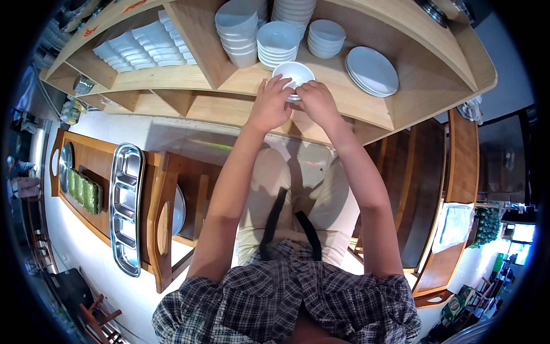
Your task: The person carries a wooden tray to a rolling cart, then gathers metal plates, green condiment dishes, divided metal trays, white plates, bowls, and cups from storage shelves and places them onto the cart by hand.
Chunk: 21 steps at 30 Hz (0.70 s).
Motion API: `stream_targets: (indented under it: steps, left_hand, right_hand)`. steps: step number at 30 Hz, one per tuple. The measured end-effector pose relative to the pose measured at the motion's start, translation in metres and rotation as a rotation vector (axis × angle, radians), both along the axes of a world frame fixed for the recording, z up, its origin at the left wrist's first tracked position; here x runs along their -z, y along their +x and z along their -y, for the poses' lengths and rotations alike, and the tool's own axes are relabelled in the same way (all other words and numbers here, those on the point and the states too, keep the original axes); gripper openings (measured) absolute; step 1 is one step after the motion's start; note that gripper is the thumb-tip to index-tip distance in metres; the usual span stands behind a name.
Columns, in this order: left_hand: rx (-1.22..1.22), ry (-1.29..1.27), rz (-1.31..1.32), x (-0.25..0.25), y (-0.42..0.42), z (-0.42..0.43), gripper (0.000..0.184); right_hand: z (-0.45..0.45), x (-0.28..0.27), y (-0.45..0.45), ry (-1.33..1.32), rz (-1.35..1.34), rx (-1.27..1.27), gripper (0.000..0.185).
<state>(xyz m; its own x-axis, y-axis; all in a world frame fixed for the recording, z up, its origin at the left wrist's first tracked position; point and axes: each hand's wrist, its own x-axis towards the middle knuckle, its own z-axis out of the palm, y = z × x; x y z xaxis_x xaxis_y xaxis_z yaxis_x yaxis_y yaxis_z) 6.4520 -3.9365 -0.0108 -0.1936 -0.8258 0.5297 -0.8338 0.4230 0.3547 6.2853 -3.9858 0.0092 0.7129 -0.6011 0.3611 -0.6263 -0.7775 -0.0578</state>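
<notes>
A small white bowl (pixel 295 70) is at the front edge of a wooden shelf (pixel 361 103), between my two hands. My left hand (pixel 271 103) grips its near left side, fingers over the rim. On the near right side, the curled fingers of my right hand (pixel 317 101) hold the same bowl. A white edge shows under my fingers; whether a second bowl sits below is unclear. Just behind stands a stack of white bowls (pixel 278 40), with a taller bowl stack (pixel 237 34) to its left and a shorter bowl stack (pixel 326 38) to its right.
Stacked white plates (pixel 372 71) lie on the shelf's right side. White folded-looking items (pixel 143 45) fill the left compartment. Lower left, a wooden cart (pixel 163 229) carries a steel compartment tray (pixel 126 209) and a green patterned item (pixel 83 191). Wooden furniture (pixel 458 166) stands at right.
</notes>
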Motion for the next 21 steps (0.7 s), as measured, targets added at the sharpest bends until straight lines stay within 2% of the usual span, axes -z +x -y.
stream_targets:
  steps: [7,15,17,21]
  left_hand:
    - [-0.010,0.065,0.041,-0.003,-0.002,0.003,0.030]
    - [0.046,0.023,0.083,-0.006,-0.023,0.002,0.024]
    - [-0.009,0.168,0.068,-0.022,-0.031,-0.003,0.019]
    - [-0.078,0.196,0.060,-0.063,-0.049,-0.033,0.014]
  right_hand:
    - [-0.003,0.005,0.001,-0.067,-0.048,0.015,0.010]
    - [-0.016,0.004,-0.013,-0.070,0.019,0.081,0.009]
    - [-0.023,-0.008,-0.013,-0.116,0.052,0.171,0.008]
    - [-0.051,-0.056,-0.021,-0.064,0.055,0.188,0.008]
